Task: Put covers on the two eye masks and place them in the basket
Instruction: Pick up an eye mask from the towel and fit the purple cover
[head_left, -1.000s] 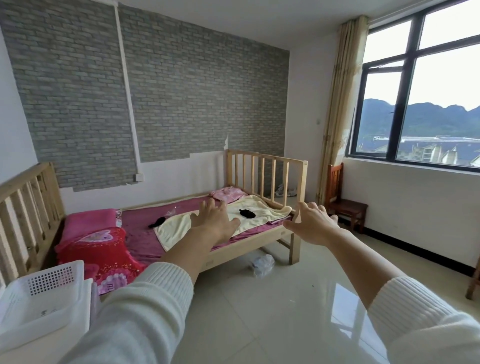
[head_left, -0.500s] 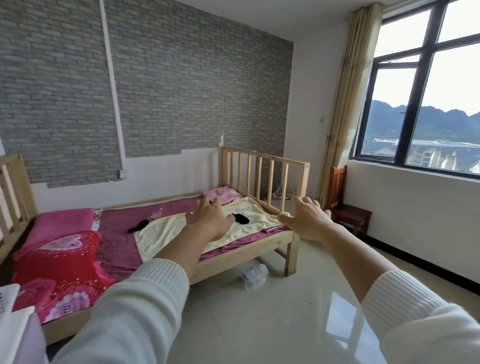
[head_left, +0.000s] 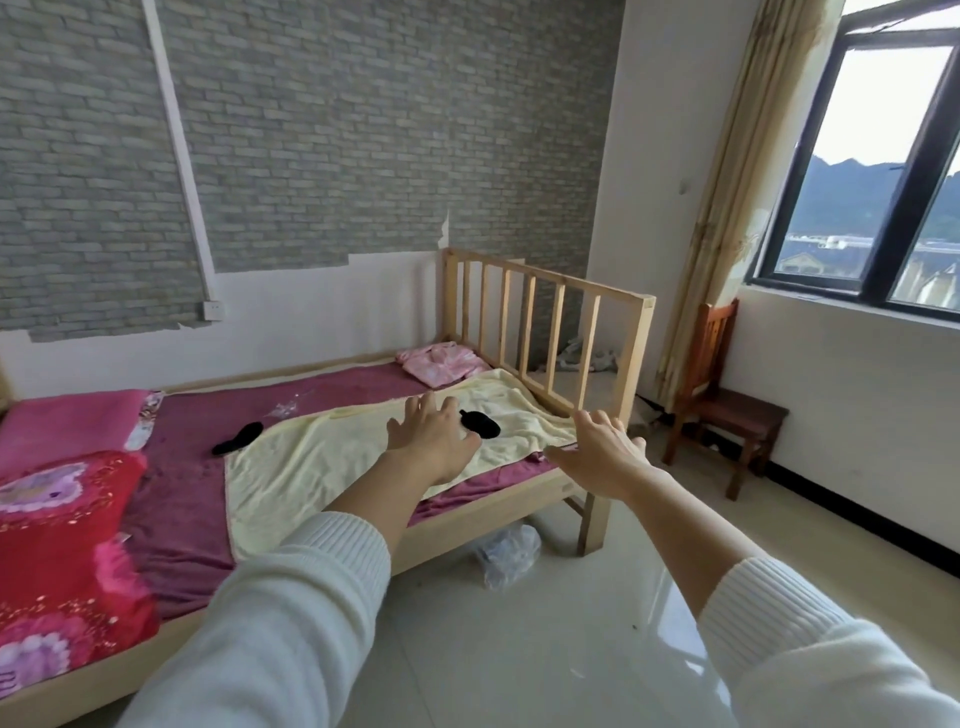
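Hands outstretched at frame centre, left hand (head_left: 434, 434) and right hand (head_left: 602, 449) both spread, holding nothing. Two black eye masks on bed (head_left: 467, 525): one (head_left: 480, 422) on yellow towel (head_left: 332, 457), another (head_left: 239, 438) centre left.

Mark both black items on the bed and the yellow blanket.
black item on blanket (head_left: 480, 422), head view, its middle.
black item on purple sheet (head_left: 239, 439), head view, mid-length.
yellow blanket (head_left: 322, 462), head view, bare central area.

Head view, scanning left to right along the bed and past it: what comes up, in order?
Red floral quilt → black item on the purple sheet → left hand → black item on the yellow towel → right hand → wooden chair.
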